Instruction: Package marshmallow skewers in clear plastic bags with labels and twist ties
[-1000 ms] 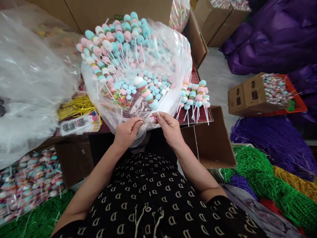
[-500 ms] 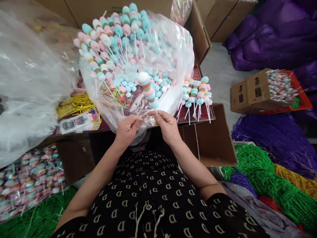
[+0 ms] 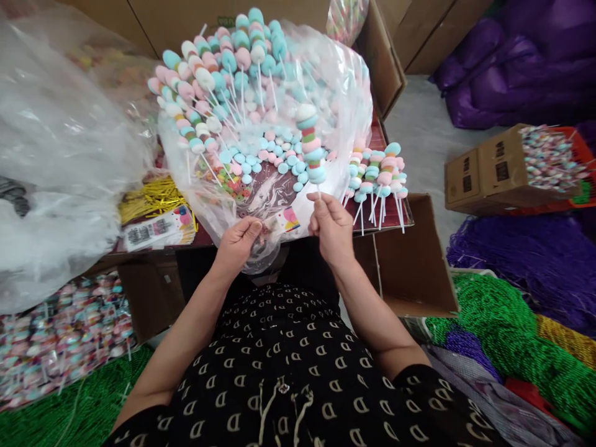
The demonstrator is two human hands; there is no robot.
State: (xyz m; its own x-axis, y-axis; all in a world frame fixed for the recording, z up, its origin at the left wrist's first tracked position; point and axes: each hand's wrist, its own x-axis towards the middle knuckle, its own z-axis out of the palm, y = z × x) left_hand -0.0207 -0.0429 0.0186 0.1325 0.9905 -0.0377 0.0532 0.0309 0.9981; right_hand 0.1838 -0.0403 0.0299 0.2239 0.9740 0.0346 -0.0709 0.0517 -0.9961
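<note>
My right hand (image 3: 331, 226) pinches the white stick of a marshmallow skewer (image 3: 311, 144), which stands upright with pastel pink, blue, white and green pieces. My left hand (image 3: 236, 246) is curled on the gathered edge of a clear plastic bag (image 3: 351, 87), though the fold hides exactly what its fingers grip. The bag holds a heap of similar pastel skewers (image 3: 230, 68), with sticks pointing inward. Several more skewers (image 3: 377, 174) lie on the table just right of the bag.
A dark red table (image 3: 388, 218) carries gold twist ties (image 3: 151, 202) and printed cards (image 3: 158, 230). Loose plastic sheeting (image 3: 60, 143) lies left. Cardboard boxes, purple and green bead strands (image 3: 493, 323), and wrapped candy (image 3: 65, 335) surround me.
My right hand has carried the skewer up and to the right, away from the bag's opening. My left hand stays at the bag's edge, and the view has shifted slightly.
</note>
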